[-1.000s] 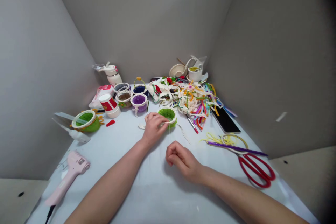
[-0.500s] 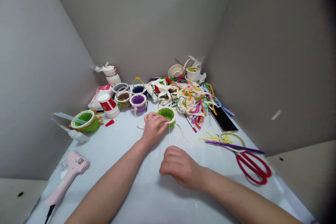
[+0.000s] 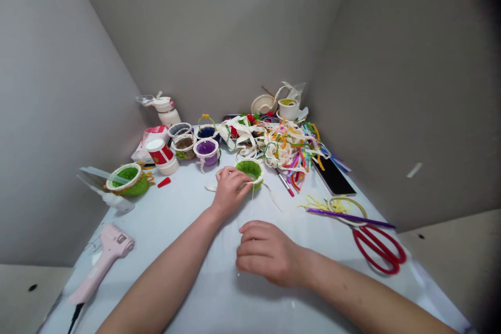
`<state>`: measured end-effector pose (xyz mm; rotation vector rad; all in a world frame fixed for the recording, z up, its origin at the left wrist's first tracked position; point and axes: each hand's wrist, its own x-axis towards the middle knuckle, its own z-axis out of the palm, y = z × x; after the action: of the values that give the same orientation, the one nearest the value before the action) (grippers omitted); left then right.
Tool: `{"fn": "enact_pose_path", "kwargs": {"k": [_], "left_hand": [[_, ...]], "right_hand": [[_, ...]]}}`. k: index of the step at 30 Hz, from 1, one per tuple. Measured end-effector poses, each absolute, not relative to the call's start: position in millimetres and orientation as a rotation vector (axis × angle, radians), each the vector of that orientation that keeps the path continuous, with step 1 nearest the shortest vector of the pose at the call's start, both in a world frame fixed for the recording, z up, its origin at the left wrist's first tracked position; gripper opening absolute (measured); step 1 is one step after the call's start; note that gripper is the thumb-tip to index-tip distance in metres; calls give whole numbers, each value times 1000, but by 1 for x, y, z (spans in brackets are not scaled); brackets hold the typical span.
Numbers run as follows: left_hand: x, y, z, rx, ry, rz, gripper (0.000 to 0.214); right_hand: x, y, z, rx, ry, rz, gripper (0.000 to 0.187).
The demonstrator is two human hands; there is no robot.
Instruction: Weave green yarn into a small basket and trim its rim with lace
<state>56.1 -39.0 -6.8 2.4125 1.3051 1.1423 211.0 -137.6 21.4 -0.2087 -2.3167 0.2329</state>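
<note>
My left hand (image 3: 229,190) grips the near side of a small green cup (image 3: 250,171) with a white lace rim, standing on the white table (image 3: 188,229). My right hand (image 3: 266,251) is closed nearer to me, pinching a thin pale thread (image 3: 252,203) that runs up to the cup. A loose end of lace (image 3: 274,199) trails off the cup to the right.
A pile of lace and coloured ribbons (image 3: 282,147) lies behind the cup. Several decorated cups (image 3: 195,143) stand at the back left, with another green cup (image 3: 127,178) further left. A pink glue gun (image 3: 104,255) lies front left, red scissors (image 3: 378,249) and a phone (image 3: 332,176) on the right.
My right hand has drawn back toward me and slightly left, pulling the thread longer. My left hand stays on the green cup.
</note>
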Motion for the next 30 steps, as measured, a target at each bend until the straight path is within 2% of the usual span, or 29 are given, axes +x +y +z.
{"fn": "enact_pose_path", "kwargs": {"k": [15,30], "left_hand": [[55,-38,-8,2413,1304,1126,11],[55,-38,-7,2410,1301,1124,11]], "right_hand": [[212,-142,23,-212,-2344,175,5],[209,-145,30,-145,-2320,171,5]]}}
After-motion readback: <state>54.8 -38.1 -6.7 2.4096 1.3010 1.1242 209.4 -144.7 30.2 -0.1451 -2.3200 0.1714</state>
